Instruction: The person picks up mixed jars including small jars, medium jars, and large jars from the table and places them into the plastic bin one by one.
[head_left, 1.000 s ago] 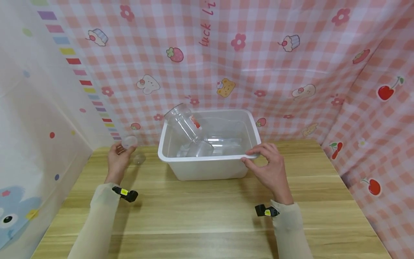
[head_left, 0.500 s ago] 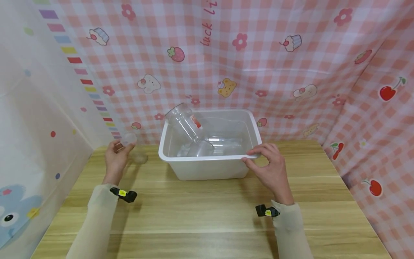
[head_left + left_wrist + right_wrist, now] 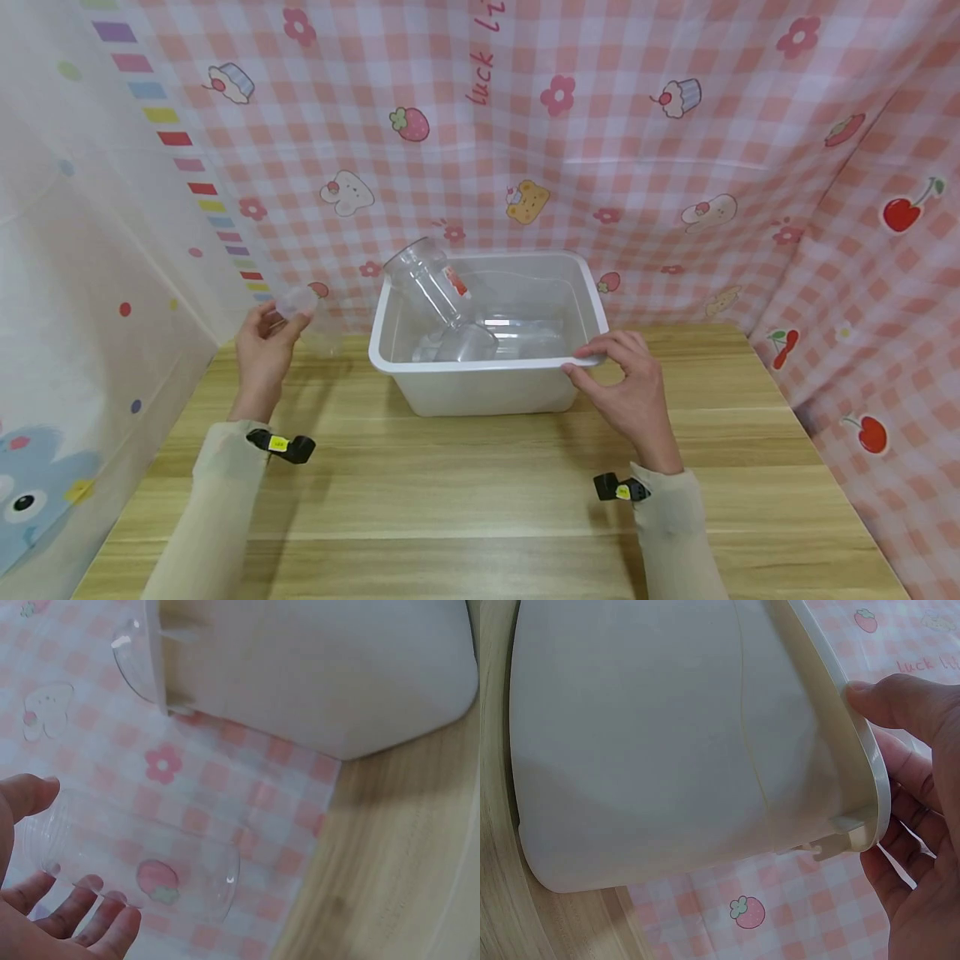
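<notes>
A clear plastic jar (image 3: 187, 859) is pinched near its mouth between the thumb and fingers of my left hand (image 3: 264, 354). In the head view this see-through jar (image 3: 322, 337) stands upright with a slight tilt, left of a white plastic bin (image 3: 480, 392). My right hand (image 3: 626, 383) holds the bin's front right rim, thumb outside and fingers over the inner edge; the right wrist view shows the thumb on the rim (image 3: 866, 742). Inside the bin another clear jar (image 3: 427, 287) with a red label leans against the left rim, its open end sticking out.
More clear plastic (image 3: 525, 337) lies on the bin's bottom. The bin stands on a wood-grain table (image 3: 450, 492), near its back edge. A pink checked cloth (image 3: 480, 158) hangs behind, and a white patterned cloth (image 3: 82, 250) hangs at the left.
My left hand has moved up and slightly left with the jar, whose base now shows higher. My right hand stays on the bin's rim.
</notes>
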Action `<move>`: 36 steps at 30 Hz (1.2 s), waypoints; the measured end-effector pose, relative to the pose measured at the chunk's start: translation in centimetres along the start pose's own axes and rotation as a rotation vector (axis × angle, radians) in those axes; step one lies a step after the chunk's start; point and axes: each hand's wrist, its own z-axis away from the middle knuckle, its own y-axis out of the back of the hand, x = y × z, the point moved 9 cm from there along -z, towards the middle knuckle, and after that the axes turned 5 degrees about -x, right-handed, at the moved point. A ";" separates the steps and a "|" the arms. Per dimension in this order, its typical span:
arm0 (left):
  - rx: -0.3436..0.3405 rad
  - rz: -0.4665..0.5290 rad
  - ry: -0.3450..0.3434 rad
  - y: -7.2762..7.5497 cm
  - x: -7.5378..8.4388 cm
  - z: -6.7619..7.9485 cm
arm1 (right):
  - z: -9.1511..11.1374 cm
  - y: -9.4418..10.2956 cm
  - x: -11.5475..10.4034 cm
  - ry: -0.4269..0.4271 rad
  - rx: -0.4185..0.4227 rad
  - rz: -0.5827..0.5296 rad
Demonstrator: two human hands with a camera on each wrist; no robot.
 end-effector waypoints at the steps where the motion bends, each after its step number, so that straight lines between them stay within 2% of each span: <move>1: 0.000 0.002 -0.004 0.0 0.3 0.1 | 0.0 0.0 0.0 0.001 -0.001 0.001; 9: -0.021 0.094 -0.088 -0.2 3.2 1.6 | -0.2 -0.1 -0.2 0.019 -0.003 -0.004; 18: -0.047 0.070 -0.177 -0.9 6.7 3.5 | -0.2 -0.1 -0.2 0.011 -0.007 -0.010; 27: -0.090 0.146 -0.273 -2.6 9.5 5.6 | -0.2 -0.1 -0.1 -0.003 -0.011 -0.009; 36: -0.182 0.127 -0.332 -4.9 11.0 7.5 | 0.0 0.0 0.0 -0.015 -0.008 -0.011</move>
